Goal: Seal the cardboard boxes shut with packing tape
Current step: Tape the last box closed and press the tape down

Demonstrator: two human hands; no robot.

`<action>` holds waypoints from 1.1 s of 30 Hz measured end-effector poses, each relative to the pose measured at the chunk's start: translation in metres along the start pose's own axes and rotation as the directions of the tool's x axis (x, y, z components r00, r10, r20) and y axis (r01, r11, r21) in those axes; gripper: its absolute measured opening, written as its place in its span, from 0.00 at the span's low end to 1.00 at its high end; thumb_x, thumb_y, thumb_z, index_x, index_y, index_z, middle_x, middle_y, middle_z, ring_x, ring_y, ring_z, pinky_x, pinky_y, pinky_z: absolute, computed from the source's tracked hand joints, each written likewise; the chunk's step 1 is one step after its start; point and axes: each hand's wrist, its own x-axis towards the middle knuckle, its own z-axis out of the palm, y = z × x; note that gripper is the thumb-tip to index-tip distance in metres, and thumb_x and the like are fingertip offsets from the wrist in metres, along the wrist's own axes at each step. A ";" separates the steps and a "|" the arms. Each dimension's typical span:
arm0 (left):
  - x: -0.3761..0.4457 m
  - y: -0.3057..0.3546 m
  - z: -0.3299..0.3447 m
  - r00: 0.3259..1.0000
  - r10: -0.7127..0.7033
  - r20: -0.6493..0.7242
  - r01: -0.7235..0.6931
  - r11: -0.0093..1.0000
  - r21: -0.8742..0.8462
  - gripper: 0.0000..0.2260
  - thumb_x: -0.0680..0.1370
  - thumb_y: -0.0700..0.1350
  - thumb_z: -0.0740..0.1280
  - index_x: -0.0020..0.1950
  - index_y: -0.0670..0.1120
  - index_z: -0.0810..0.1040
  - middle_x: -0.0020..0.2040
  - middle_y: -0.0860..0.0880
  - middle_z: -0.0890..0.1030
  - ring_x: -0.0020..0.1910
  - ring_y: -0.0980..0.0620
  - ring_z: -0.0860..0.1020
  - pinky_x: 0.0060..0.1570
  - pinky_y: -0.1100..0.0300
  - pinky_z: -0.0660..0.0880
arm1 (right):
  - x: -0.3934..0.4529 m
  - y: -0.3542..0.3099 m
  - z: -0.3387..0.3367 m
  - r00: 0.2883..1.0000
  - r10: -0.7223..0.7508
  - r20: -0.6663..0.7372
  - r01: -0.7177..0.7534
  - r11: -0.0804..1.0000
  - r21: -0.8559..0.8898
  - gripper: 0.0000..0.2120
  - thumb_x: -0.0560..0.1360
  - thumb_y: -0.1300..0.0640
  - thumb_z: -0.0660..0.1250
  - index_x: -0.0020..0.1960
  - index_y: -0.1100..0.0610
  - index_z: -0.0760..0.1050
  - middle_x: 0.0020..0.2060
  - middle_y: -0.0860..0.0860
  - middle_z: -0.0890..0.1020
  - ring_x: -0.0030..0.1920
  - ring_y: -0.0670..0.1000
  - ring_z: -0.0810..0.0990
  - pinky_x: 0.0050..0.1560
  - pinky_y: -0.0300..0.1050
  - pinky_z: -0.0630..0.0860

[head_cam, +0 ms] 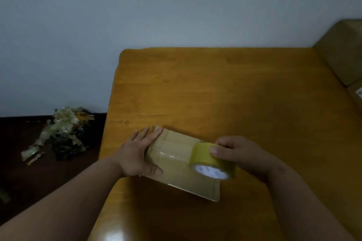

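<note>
Box (177,159) under flat left hand (140,154); right hand (238,152) fingers grip tape roll (212,160).

Bare forearms, hands (137,152) – seemingly unsleeved, ringless

dim room — pale wall (137,6), dark floor (29,182), orange wooden table (235,88).

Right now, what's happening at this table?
A person is taping a small cardboard box on a wooden table. The left hand lies flat on the box's left end, holding it down. The right hand grips a roll of yellowish packing tape resting on the box's right part, with glossy tape already on the top. More boxes sit at the table's right edge, and a pile of tape scraps lies on the floor.
</note>
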 end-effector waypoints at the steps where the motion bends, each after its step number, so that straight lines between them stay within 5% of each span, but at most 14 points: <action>1: -0.001 0.002 0.000 1.000 -0.004 0.001 0.004 1.000 0.003 0.54 0.62 0.64 0.78 0.67 0.77 0.36 0.79 0.58 0.37 0.77 0.47 0.34 0.75 0.37 0.44 | -0.007 0.002 -0.007 0.999 0.050 0.016 -0.050 0.999 -0.019 0.17 0.67 0.39 0.69 0.39 0.54 0.79 0.34 0.49 0.79 0.36 0.46 0.77 0.41 0.45 0.70; 6: -0.004 0.006 -0.002 0.999 -0.050 -0.016 0.051 0.998 0.041 0.52 0.64 0.63 0.78 0.65 0.77 0.35 0.79 0.57 0.38 0.78 0.46 0.35 0.75 0.38 0.43 | -0.023 0.001 -0.030 0.974 0.206 0.089 -0.184 0.960 -0.210 0.15 0.72 0.41 0.71 0.41 0.53 0.80 0.38 0.49 0.83 0.40 0.48 0.81 0.42 0.44 0.75; 9: -0.005 0.007 -0.001 0.997 -0.073 -0.024 0.074 0.996 0.041 0.52 0.64 0.63 0.77 0.65 0.77 0.34 0.79 0.57 0.38 0.78 0.46 0.35 0.75 0.37 0.43 | -0.032 0.005 -0.041 0.966 0.241 0.097 -0.226 0.964 -0.143 0.22 0.67 0.38 0.75 0.48 0.55 0.82 0.44 0.52 0.86 0.45 0.51 0.84 0.46 0.47 0.77; 13: -0.007 0.014 -0.001 0.994 -0.099 -0.036 0.101 0.993 0.064 0.52 0.65 0.63 0.77 0.65 0.76 0.34 0.80 0.57 0.38 0.78 0.45 0.35 0.75 0.38 0.44 | -0.039 0.016 -0.047 0.943 0.313 0.117 -0.308 0.950 -0.056 0.18 0.62 0.47 0.72 0.49 0.54 0.83 0.46 0.52 0.85 0.51 0.54 0.82 0.50 0.46 0.74; 18: -0.010 0.014 0.003 0.989 -0.126 -0.072 0.131 0.989 0.070 0.51 0.65 0.63 0.76 0.63 0.78 0.33 0.80 0.56 0.38 0.78 0.45 0.35 0.75 0.37 0.43 | -0.021 0.014 -0.037 0.898 0.411 0.155 -0.351 0.883 -0.312 0.10 0.72 0.51 0.74 0.50 0.55 0.80 0.48 0.51 0.82 0.47 0.49 0.79 0.45 0.42 0.74; 21: -0.011 0.013 0.005 0.987 -0.143 -0.076 0.148 0.987 0.066 0.51 0.65 0.63 0.76 0.63 0.78 0.32 0.80 0.56 0.39 0.78 0.45 0.36 0.75 0.37 0.43 | -0.011 0.011 -0.035 0.884 0.446 0.142 -0.364 0.845 -0.392 0.16 0.74 0.51 0.71 0.58 0.58 0.79 0.56 0.55 0.81 0.55 0.54 0.79 0.56 0.48 0.74; 28: -0.010 0.018 0.004 0.984 -0.177 -0.037 0.178 0.983 0.037 0.52 0.67 0.61 0.76 0.66 0.76 0.33 0.80 0.54 0.38 0.78 0.42 0.36 0.75 0.36 0.43 | 0.003 0.016 -0.022 0.873 0.458 0.169 -0.300 0.776 -0.555 0.20 0.78 0.51 0.67 0.65 0.61 0.75 0.63 0.58 0.77 0.53 0.51 0.73 0.50 0.42 0.67; 31: -0.015 0.033 0.002 0.980 -0.177 -0.089 0.192 0.963 0.190 0.52 0.70 0.62 0.72 0.73 0.67 0.31 0.78 0.53 0.32 0.77 0.43 0.33 0.75 0.39 0.39 | 0.004 0.020 -0.022 0.881 0.443 0.165 -0.290 0.781 -0.553 0.20 0.77 0.50 0.68 0.63 0.61 0.76 0.61 0.57 0.78 0.53 0.52 0.74 0.49 0.42 0.68; 33: -0.021 0.050 0.010 0.973 -0.030 -0.227 0.114 0.922 0.370 0.47 0.72 0.69 0.60 0.73 0.61 0.26 0.76 0.51 0.26 0.75 0.45 0.28 0.74 0.41 0.33 | 0.004 0.024 -0.023 0.890 0.424 0.169 -0.281 0.800 -0.531 0.19 0.76 0.49 0.69 0.61 0.60 0.77 0.57 0.55 0.79 0.52 0.51 0.75 0.49 0.42 0.68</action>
